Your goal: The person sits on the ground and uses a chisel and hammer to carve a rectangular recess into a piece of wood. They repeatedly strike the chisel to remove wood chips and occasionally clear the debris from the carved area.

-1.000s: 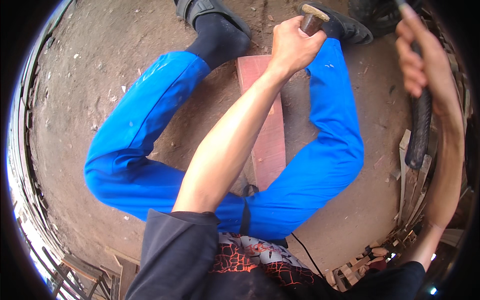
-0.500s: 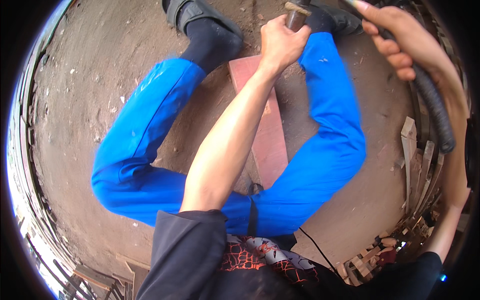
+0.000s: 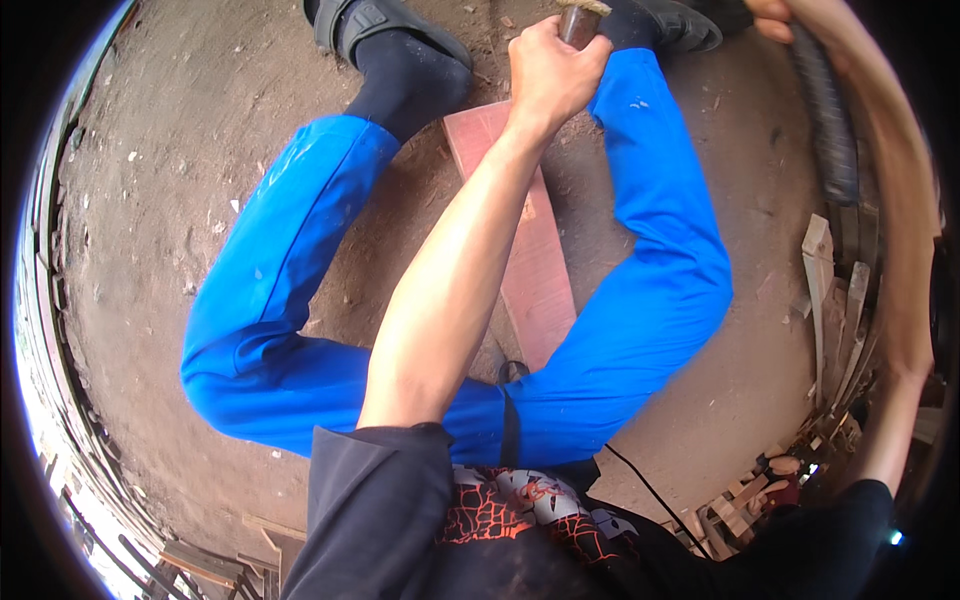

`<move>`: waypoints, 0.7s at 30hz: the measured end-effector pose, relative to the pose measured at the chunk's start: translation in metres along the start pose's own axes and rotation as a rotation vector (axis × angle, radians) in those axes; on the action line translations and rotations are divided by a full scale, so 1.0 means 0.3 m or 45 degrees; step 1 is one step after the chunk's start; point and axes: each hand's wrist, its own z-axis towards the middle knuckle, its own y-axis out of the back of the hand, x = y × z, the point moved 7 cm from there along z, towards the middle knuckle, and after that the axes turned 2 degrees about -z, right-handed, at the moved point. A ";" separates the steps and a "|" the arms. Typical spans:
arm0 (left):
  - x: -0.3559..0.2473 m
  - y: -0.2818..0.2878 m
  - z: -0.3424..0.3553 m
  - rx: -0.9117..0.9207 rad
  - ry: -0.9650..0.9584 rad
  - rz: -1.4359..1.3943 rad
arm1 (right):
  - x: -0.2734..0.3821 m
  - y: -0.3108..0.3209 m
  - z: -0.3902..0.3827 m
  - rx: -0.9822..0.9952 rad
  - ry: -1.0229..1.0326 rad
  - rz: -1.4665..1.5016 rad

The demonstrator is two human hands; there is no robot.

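In the upper middle, my left hand is closed around the brown handle of a chisel. A pale, frayed ring caps the handle's end; its blade is hidden. At the upper right edge my right hand, partly cut off by the frame, grips a tool with a black wrapped handle. That handle hangs down along my forearm, and the tool's head cannot be made out. Below my left forearm a reddish wooden board lies between my legs, partly covered by the arm.
My legs in blue trousers spread on both sides of the board, with dark sandals at the top. Wood offcuts stand at the right, and several small blocks are heaped at the lower right. Bare dirt ground surrounds me.
My right hand has risen toward the top edge with the black-handled tool. My left hand, still around the chisel, sits slightly higher and further left in the picture.
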 end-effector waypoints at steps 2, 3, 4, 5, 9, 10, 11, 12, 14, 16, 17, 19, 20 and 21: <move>0.015 0.026 -0.005 -0.024 -0.021 -0.004 | -0.023 -0.059 0.020 -0.145 0.133 0.100; 0.008 0.005 -0.013 -0.024 -0.037 -0.027 | -0.052 -0.087 -0.008 0.152 -0.083 0.034; 0.002 -0.008 -0.018 -0.027 -0.052 -0.048 | -0.079 -0.113 -0.065 0.450 -0.298 -0.028; 0.001 -0.001 -0.016 -0.001 -0.010 0.037 | -0.100 -0.144 -0.089 0.493 -0.271 -0.207; -0.007 0.014 -0.013 -0.021 -0.023 0.042 | -0.066 -0.035 -0.023 0.334 -0.220 0.112; -0.006 -0.012 -0.034 0.014 0.003 0.013 | -0.064 0.014 -0.011 0.180 -0.088 0.182; 0.009 0.037 -0.016 -0.023 0.004 0.048 | -0.061 -0.047 0.036 0.147 -0.017 0.245; 0.009 0.040 -0.013 -0.015 0.014 0.039 | -0.069 -0.075 0.048 0.074 0.009 0.287; 0.013 0.048 -0.010 -0.024 0.018 0.055 | -0.125 -0.194 -0.011 0.722 -0.364 -0.036; 0.024 0.056 -0.011 -0.064 0.019 0.043 | -0.082 -0.163 -0.010 0.634 -0.378 -0.086; 0.015 0.035 -0.018 -0.028 0.011 0.003 | -0.103 -0.088 0.028 0.694 -0.430 0.070; 0.003 0.025 -0.025 0.003 0.040 0.066 | -0.111 -0.001 0.091 0.356 -0.243 0.228; 0.013 0.039 -0.035 -0.011 0.040 0.042 | -0.108 0.021 0.128 0.188 -0.158 0.366; 0.025 0.062 -0.018 -0.047 0.020 0.019 | -0.065 -0.043 0.118 0.165 -0.036 0.430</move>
